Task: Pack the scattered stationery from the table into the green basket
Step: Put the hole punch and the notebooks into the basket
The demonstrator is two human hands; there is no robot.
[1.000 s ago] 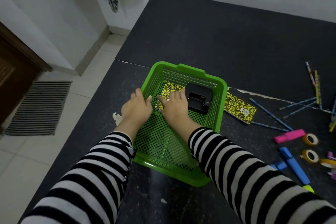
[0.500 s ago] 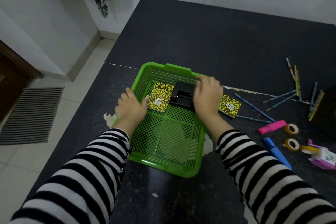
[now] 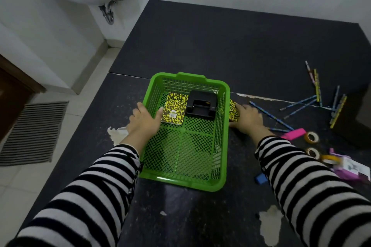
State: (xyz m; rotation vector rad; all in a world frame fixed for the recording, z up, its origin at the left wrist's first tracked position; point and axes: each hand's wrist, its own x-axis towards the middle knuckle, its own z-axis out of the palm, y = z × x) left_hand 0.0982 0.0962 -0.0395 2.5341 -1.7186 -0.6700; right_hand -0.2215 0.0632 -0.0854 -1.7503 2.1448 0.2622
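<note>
Head view: right hand [image 3: 248, 119] has left the green basket [image 3: 180, 184], where it was half a second ago at the far right rim beside the hole punch [image 3: 201, 104]. It now sits on the second notebook [image 3: 233, 110] and its fingers curl over the notebook's right part. That reads as a grasp, though blur hides whether it's lifted. The notebook lies on the table [image 3: 220, 46], touching or just beside the outside of the basket's right wall. So item three is being picked. First notebook [image 3: 174, 109] and punch are already inside at the far end. Left hand [image 3: 143, 121] straddles the left rim, thumb inside and fingers fairly straight, a brace rather than a clamp. Pencils [image 3: 271, 115], pink highlighter [image 3: 293, 133] and tape rolls [image 3: 311, 137] are unpacked, further right.
</note>
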